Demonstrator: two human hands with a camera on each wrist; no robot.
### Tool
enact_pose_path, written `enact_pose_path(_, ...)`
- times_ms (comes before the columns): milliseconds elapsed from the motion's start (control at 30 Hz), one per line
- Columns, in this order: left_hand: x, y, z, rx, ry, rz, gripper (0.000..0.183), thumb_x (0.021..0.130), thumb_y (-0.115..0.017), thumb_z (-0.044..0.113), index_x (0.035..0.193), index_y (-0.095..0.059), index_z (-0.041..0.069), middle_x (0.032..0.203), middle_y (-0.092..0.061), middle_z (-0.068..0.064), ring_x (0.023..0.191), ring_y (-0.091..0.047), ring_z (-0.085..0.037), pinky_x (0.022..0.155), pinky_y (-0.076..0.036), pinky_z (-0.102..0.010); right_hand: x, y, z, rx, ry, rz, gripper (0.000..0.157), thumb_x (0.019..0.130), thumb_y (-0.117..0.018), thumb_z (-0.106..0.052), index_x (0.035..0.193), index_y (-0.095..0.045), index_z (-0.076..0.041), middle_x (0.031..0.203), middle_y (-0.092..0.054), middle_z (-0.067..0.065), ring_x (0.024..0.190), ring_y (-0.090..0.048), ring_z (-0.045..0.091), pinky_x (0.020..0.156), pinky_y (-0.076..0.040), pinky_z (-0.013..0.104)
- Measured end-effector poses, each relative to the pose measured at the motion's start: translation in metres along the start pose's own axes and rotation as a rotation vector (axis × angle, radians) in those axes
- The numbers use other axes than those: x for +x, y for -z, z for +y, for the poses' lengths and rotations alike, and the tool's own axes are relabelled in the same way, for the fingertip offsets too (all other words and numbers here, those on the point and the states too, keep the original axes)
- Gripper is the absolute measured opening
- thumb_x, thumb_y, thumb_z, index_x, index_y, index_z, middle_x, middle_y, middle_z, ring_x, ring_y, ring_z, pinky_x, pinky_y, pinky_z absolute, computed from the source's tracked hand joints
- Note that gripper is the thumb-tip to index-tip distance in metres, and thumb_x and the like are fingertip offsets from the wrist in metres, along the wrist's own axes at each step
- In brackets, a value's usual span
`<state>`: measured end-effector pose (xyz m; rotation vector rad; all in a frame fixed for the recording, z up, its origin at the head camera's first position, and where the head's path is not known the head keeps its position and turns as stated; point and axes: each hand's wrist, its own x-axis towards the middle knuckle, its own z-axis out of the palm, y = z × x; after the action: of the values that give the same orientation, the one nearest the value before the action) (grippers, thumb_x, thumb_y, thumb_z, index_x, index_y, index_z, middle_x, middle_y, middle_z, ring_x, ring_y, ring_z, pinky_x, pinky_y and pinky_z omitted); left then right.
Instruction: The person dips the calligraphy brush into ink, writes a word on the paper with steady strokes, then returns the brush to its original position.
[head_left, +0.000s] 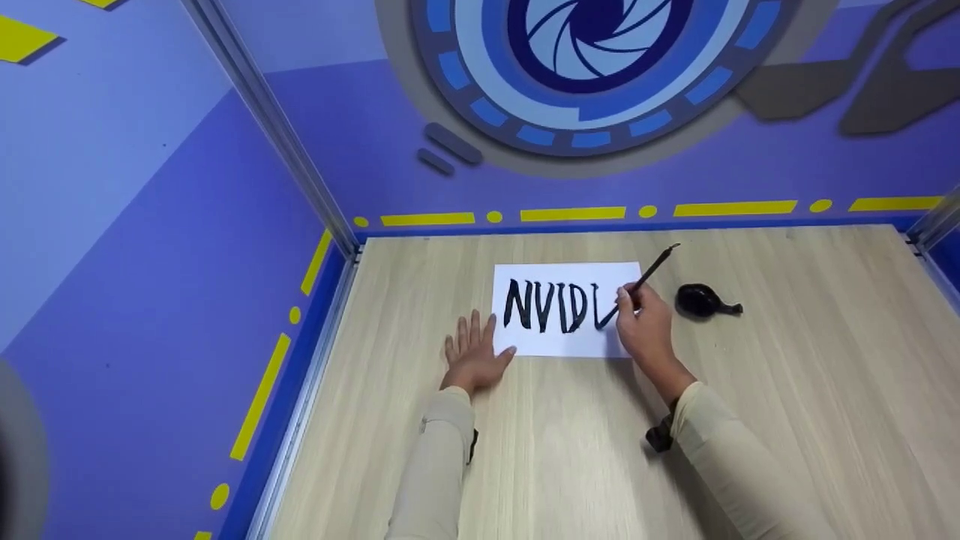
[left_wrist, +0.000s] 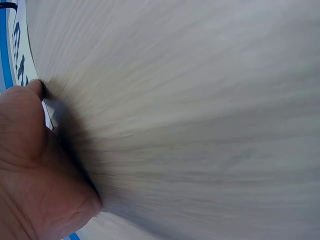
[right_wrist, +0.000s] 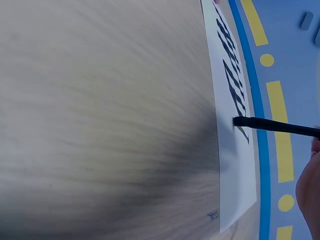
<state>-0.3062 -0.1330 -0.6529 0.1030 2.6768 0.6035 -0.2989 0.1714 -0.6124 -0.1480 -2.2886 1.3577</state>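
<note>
A white sheet of paper [head_left: 559,346] lies on the wooden table, bearing thick black brushed letters [head_left: 531,306] that read NVID and then a further stroke. My right hand [head_left: 646,324] pinches a slim dark brush [head_left: 654,268], tilted with its upper end to the far right. In the right wrist view the black tip of the brush [right_wrist: 270,125] meets the paper at the last stroke. My left hand [head_left: 476,358] rests flat with fingers spread at the paper's left edge, its thumb at the lower left corner. The left wrist view shows the thumb side of that hand [left_wrist: 35,165] against the table.
Right of the paper sits a shiny black, rounded container [head_left: 697,301] with a narrow neck pointing right. Blue and purple panels [head_left: 420,187] with yellow marks stand along the table's back and left sides. A dark wrist device [head_left: 660,435] is on the right wrist.
</note>
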Motion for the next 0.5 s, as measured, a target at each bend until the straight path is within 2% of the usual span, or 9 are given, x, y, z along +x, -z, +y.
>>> enact_pose_path(233,0.002,-0.002,-0.002,0.006,0.001,0.007,0.085,0.106,-0.039,0.070,0.173,0.001,0.036,0.181,0.022,-0.001,0.168,0.024,-0.031,0.134,0.012,-0.065,0.001,0.004,-0.001,0.016,-0.059,0.009,0.017,0.106,-0.063,-0.013,0.102,-0.071,0.002,0.092,-0.075,0.018,0.080,-0.060,0.012,0.071,-0.043,0.015)
enact_pose_path(333,0.002,-0.002,-0.002,0.003,0.001,0.006,0.084,0.106,-0.039,0.070,0.173,0.001,0.036,0.181,0.021,-0.001,0.168,0.024,-0.031,0.134,0.012,-0.064,0.001,0.008,-0.003,0.055,-0.085,0.026,0.018,0.106,-0.063,-0.014,0.102,-0.071,0.002,0.092,-0.076,0.018,0.077,-0.060,0.007,0.069,-0.044,0.014)
enact_pose_path(500,0.002,-0.003,-0.003,0.005,-0.001,0.007,0.084,0.107,-0.039,0.068,0.173,0.002,0.036,0.181,0.023,-0.001,0.167,0.025,-0.030,0.134,0.013,-0.063,0.001,0.016,-0.009,0.099,-0.082,0.053,0.021,0.107,-0.064,-0.017,0.104,-0.073,0.003,0.094,-0.078,0.017,0.078,-0.060,0.001,0.071,-0.046,0.014)
